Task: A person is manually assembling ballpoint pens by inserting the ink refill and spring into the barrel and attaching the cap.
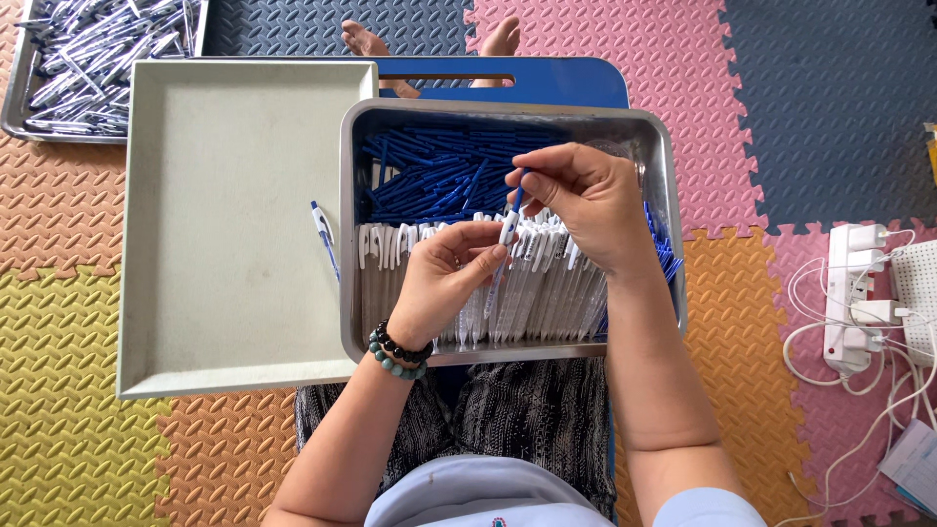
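Observation:
My left hand [444, 278] grips a white pen barrel [509, 228] over the metal tray [346, 224]. With its fingertips, my right hand [581, 195] pinches a thin blue refill [517, 191] at the top end of that barrel. In the tray's far half lies a heap of blue refills [434, 171]; a row of white pen barrels [547, 283] fills the near half. One assembled white and blue pen [325, 237] lies in the beige tray [224, 322] close to its right wall. A beaded bracelet sits on my left wrist.
A second metal tray [20, 98] of finished pens stands at the top left. A blue stool [547, 83] and bare feet [366, 41] are beyond the trays. A white power strip [847, 293] with cables lies on the foam mats at right.

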